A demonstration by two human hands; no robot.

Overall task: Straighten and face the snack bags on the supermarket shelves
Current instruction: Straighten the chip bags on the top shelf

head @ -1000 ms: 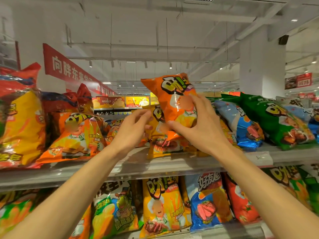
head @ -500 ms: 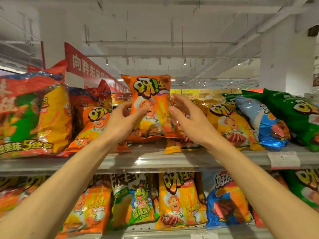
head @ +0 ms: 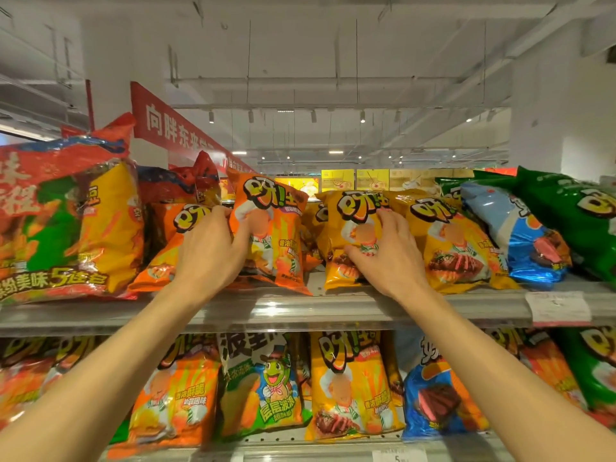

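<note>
An orange snack bag (head: 278, 228) stands upright on the upper shelf (head: 320, 308), facing me. My left hand (head: 210, 258) grips its left edge, thumb on the bag's front. Just to its right stands a yellow snack bag (head: 353, 215). My right hand (head: 388, 258) lies over that bag's front with the fingers curled round it. Another orange bag (head: 166, 248) leans behind my left hand. A second yellow bag (head: 456, 248) leans at the right of my right hand.
A big red multipack (head: 63, 221) fills the upper shelf's left end; blue (head: 520, 238) and green (head: 576, 215) bags lie tilted at its right end. A price tag (head: 560, 308) hangs on the shelf edge. The lower shelf holds a row of upright bags (head: 263, 381).
The orange bag has come down from mid-air and now stands on the shelf. My right hand has let it go and moved right onto the yellow bag. The view has shifted left.
</note>
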